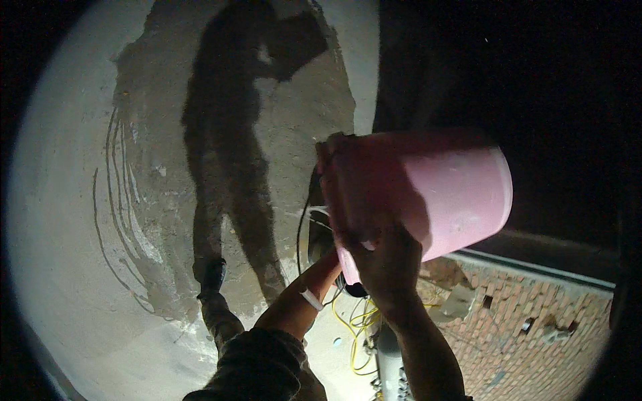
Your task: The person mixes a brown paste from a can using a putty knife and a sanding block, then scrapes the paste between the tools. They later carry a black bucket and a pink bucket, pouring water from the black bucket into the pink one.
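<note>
A pink bucket (441,194) is tipped onto its side in the air, its base to the right and its rim to the left. My right hand (388,264) grips the bucket's near side close to the rim. My left forearm (297,304), with a white band at the wrist, reaches up to the rim. The left hand itself is hidden by the bucket, so its fingers do not show. What the bucket holds, if anything, cannot be seen from here.
A rough darker patch (160,154) covers the pale ground, with my shadow across it. Yellow cable (358,331) lies coiled below the bucket, beside a grey pipe-like object (389,357). Brickwork (515,334) with small holes spreads at the lower right. My shoe (212,275) stands at the left.
</note>
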`<state>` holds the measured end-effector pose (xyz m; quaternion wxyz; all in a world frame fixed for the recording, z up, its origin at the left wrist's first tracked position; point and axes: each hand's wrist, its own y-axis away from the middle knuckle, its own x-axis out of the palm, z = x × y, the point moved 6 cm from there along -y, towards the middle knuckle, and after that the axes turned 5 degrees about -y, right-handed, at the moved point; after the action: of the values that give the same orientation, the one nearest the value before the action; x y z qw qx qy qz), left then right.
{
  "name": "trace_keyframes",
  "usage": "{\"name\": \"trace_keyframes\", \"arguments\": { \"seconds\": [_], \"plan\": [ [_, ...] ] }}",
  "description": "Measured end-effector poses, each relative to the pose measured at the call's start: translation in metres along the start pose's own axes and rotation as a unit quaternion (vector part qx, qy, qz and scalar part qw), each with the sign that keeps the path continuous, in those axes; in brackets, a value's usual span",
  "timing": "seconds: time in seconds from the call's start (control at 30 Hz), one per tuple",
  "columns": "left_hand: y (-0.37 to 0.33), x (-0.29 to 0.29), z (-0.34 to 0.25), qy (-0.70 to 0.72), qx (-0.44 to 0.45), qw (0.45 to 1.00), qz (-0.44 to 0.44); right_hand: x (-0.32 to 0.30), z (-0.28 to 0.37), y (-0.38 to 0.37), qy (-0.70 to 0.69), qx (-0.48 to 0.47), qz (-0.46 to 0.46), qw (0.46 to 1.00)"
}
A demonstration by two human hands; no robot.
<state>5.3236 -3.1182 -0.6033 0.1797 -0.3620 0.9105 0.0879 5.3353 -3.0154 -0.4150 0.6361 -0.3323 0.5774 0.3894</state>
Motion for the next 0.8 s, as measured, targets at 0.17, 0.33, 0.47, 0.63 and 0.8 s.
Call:
{"name": "trace_keyframes", "arguments": {
  "seconds": [0.17, 0.33, 0.47, 0.63, 0.8],
  "plan": [
    [0.047, 0.058, -0.029, -0.098, 0.041, 0.994, 0.014, -0.024, -0.074, 0.059, -0.070, 0.063, 0.009, 0.995],
    [0.084, 0.113, -0.074, -0.239, 0.128, 0.962, 0.016, -0.059, -0.196, 0.154, -0.211, 0.164, -0.049, 0.963],
    [0.132, 0.161, -0.134, -0.362, 0.247, 0.899, 0.015, -0.083, -0.326, 0.284, -0.362, 0.212, -0.157, 0.894],
    [0.261, 0.297, -0.172, -0.380, 0.399, 0.811, 0.197, -0.025, -0.479, 0.500, -0.421, 0.443, -0.169, 0.773],
    [0.410, 0.452, -0.154, -0.098, 0.403, 0.769, 0.486, 0.110, -0.546, 0.698, -0.331, 0.664, -0.098, 0.663]
  ]
}}
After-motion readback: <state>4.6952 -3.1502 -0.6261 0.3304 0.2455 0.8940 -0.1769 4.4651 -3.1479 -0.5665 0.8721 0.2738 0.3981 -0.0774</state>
